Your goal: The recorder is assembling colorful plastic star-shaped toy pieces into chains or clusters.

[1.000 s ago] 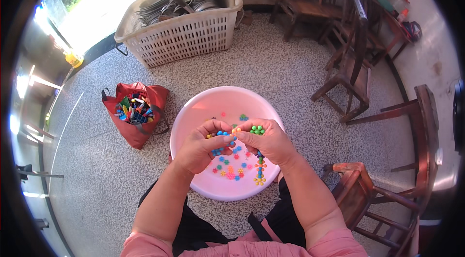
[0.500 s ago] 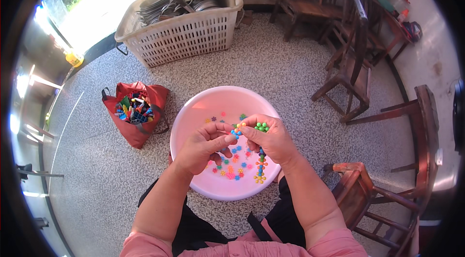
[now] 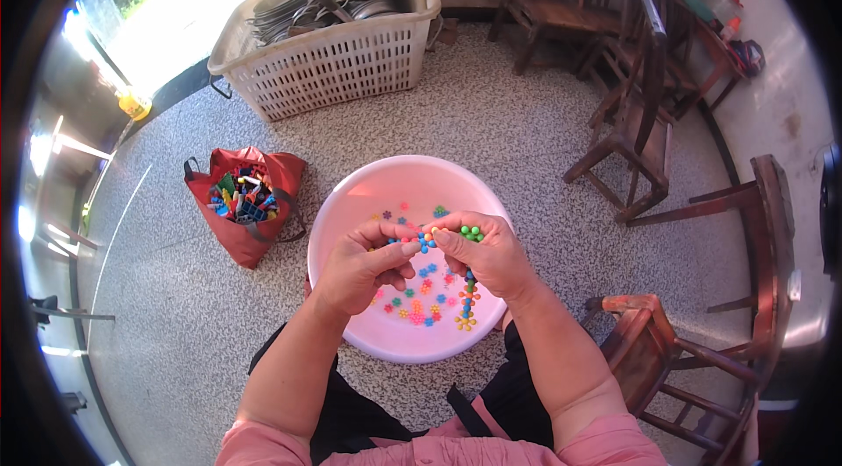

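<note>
Over a pink plastic basin point(image 3: 346, 198), both hands meet at chest height. My left hand point(image 3: 361, 266) is closed, its thumb and fingers pinching a blue flower-shaped snap piece point(image 3: 427, 244). My right hand point(image 3: 493, 257) pinches an orange-yellow flower piece that touches the blue one; whether they are snapped together I cannot tell. A chain of flower-shaped snap pieces point(image 3: 468, 295) hangs below the right hand, with a yellow flower at its lower end. Green balls of one piece point(image 3: 472, 233) show above the right hand's fingers. Several loose flower pieces point(image 3: 418, 317) lie on the basin's bottom.
Left of the basin stands a red bag point(image 3: 237, 242) full of colourful toy bricks. A white slatted plastic basket point(image 3: 338, 71) with metal pots and lids is at the back. Wooden chairs point(image 3: 636, 150) line the right side. The floor point(image 3: 184, 317) is speckled grey.
The blue piece has turned slightly between my fingers, and my left fingers have curled in more. My right hand and the hanging chain have shifted slightly left.
</note>
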The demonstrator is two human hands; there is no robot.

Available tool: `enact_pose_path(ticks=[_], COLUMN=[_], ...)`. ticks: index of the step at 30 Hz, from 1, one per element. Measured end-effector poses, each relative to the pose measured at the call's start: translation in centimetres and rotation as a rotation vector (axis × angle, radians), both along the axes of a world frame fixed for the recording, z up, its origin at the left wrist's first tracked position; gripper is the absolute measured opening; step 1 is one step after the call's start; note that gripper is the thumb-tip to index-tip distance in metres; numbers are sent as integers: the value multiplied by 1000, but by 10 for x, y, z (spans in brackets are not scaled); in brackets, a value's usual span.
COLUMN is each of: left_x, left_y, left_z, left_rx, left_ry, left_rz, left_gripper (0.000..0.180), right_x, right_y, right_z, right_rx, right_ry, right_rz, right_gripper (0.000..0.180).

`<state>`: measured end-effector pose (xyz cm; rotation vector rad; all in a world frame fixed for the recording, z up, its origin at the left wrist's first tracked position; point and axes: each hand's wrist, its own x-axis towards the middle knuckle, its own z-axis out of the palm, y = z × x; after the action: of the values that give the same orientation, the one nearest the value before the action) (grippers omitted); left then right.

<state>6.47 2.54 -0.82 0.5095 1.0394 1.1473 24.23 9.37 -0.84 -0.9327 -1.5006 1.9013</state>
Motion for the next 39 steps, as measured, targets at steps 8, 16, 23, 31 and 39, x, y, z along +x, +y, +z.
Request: enact_pose_path(ticks=[8,16,23,31,39], left_x=[-4,-9,-9,-1,13], left_y=[0,-1,-2,1,5], left_z=[-2,-3,-3,0,-6], left_rx=[4,10,1,-53,0], left_ry=[-82,-94,-217,-184,-82], left_rz=[-19,-66,-79,-24,-25], left_gripper=[9,16,13,22,20], right_x=[-1,-1,-1,-2,2], right_y=[2,3,3,2,-1], right_z=[-6,-7,-12,2,-1], right_rx=[-137,-235,-397,-251,0], right_ry=[87,160,229,250,78], right_rz=[20,34,13,-1,-2], right_gripper=[22,23,22,22,21])
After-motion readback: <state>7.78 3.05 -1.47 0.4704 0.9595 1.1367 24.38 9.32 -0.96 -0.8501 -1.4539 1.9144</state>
